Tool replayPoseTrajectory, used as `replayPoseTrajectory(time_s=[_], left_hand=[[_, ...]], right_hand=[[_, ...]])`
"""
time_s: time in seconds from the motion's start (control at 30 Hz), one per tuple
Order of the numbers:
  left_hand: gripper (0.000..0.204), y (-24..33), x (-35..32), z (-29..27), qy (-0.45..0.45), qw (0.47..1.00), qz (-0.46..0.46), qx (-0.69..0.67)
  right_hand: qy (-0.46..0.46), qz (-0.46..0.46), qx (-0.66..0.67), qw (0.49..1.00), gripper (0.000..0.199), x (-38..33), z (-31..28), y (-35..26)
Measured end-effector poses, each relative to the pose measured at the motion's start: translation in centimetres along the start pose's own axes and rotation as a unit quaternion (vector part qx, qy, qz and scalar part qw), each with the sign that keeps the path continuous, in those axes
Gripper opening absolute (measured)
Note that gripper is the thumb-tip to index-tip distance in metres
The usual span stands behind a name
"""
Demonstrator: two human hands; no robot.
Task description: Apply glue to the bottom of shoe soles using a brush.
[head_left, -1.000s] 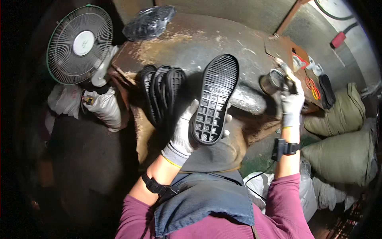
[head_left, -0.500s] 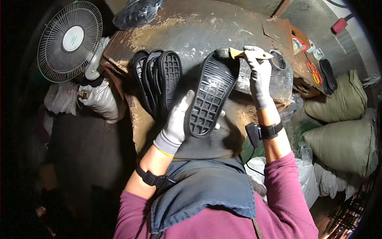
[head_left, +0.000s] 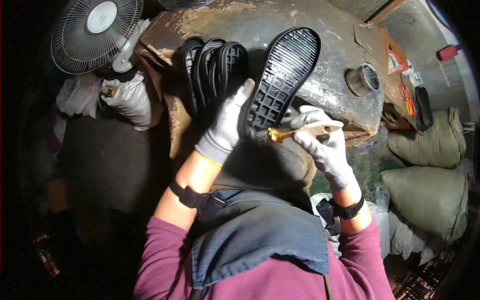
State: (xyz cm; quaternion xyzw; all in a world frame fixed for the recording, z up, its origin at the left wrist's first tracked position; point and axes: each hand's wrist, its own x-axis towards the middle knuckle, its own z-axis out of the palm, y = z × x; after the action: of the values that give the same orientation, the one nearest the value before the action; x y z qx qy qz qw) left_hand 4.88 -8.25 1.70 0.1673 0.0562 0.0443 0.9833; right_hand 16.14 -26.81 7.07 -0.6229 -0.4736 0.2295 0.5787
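Right hand [head_left: 325, 145] moved down, grip holding brush [head_left: 300, 132] | left hand [head_left: 227, 125] grips sole [head_left: 285, 75] edge

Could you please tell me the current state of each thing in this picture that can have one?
Left hand: gloved, gripping the shoe sole.
Right hand: gloved, gripping the brush.
Shoe sole: held tilted, ribbed inner side facing up.
Brush: bristles touching the sole's heel end.
Stack of soles: standing on edge on the workbench.
Tin can: open, upright.
Fan: cannot tell whether running.
Sacks: filled, lying down.
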Motion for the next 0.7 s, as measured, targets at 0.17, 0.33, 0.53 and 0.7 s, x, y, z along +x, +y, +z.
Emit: replayPoseTrajectory(time_s=[0.17, 0.33, 0.53, 0.7], left_hand=[[0.052, 1.2, -1.1, -0.9, -0.017, 0.996, -0.024, 0.088], [0.051, 0.8, -1.7, 0.7, -0.002, 0.966, 0.014, 0.26], [0.051, -0.3, -2.6, -3.1, 0.051, 0.893, 0.042, 0.446], [0.055, -0.6, -3.1, -2.3, 0.004, 0.981, -0.051, 0.186]], right_hand=[[0.025, -0.033, -0.175, 0.984, 0.019, -0.5, -1.6, 0.0], [0.158, 0.072, -0.17, 0.97, 0.015, 1.3, -3.8, -2.7], [0.208, -0.093, -0.398, 0.889, 0.016, 4.5, -9.0, 1.0], [0.144, -0.214, -0.453, 0.853, 0.018, 3.9, -8.2, 1.3]])
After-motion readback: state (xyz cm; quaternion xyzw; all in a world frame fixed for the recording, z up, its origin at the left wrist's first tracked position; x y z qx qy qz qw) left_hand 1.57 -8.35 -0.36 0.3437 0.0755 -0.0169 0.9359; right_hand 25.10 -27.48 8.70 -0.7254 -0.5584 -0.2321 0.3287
